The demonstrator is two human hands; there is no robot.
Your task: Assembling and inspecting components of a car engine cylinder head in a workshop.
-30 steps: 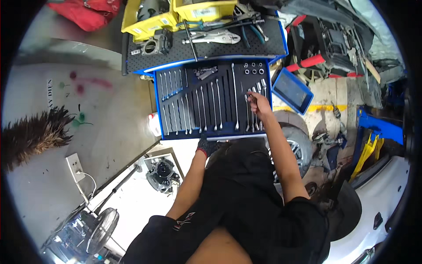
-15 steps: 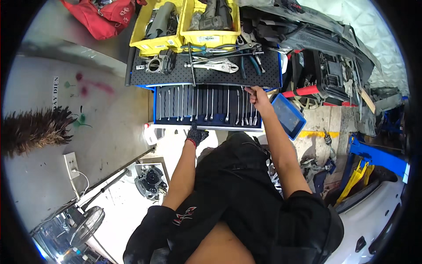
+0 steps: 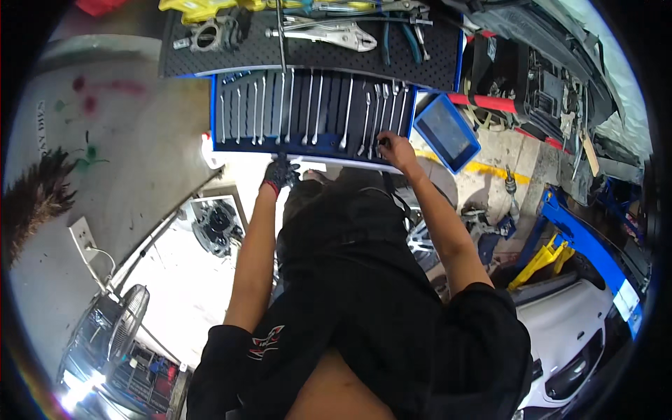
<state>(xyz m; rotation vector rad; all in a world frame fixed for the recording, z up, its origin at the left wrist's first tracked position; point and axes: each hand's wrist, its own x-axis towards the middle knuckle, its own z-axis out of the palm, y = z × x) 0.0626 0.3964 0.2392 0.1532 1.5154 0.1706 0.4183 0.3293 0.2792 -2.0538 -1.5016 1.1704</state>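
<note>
Lying beside the right hand [image 3: 397,149], wrenches [image 3: 318,105] face a logoed shirt [image 3: 392,308].

A hand can come down from above into the pulled-out drawer [image 3: 214,119], where narrow gaps part most of the wrenches [image 3: 347,112]. The table [image 3: 238,63] overhangs the drawer's far end and blocks entry there, with a metal bar [image 3: 281,35] jutting past its edge. The right hand [image 3: 394,150] crowds the near right corner. The gloved left hand [image 3: 282,173] and the body [image 3: 350,210] occupy the front side; a blue tray [image 3: 444,129] stands just beside the right wall.
</note>
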